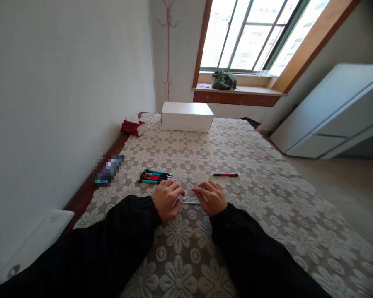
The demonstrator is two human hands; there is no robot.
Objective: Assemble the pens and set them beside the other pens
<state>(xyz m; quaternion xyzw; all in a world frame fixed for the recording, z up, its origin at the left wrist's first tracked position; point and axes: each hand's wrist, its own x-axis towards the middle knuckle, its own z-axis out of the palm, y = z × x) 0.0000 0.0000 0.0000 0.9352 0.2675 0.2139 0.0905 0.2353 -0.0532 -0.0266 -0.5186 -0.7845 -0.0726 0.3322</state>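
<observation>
A thin pale rod (191,203) lies level between my two hands, just over the tablecloth. My left hand (167,200) has its fingers curled around the rod's left end. At the other end, my right hand (211,198) pinches it between thumb and fingers. Both ends are hidden by the fingers, so I cannot tell exactly what the rod is. Just beyond my left hand lies a bunch of teal, red and black pens (152,176). A single red and black pen (225,174) rests apart, past my right hand.
A flower-patterned lace cloth (178,265) covers the table. At its far end stands a white box (186,118). Along the left edge are a red tissue pack (133,127) and a blurred-out item (108,169). The wall (81,82) borders the left side.
</observation>
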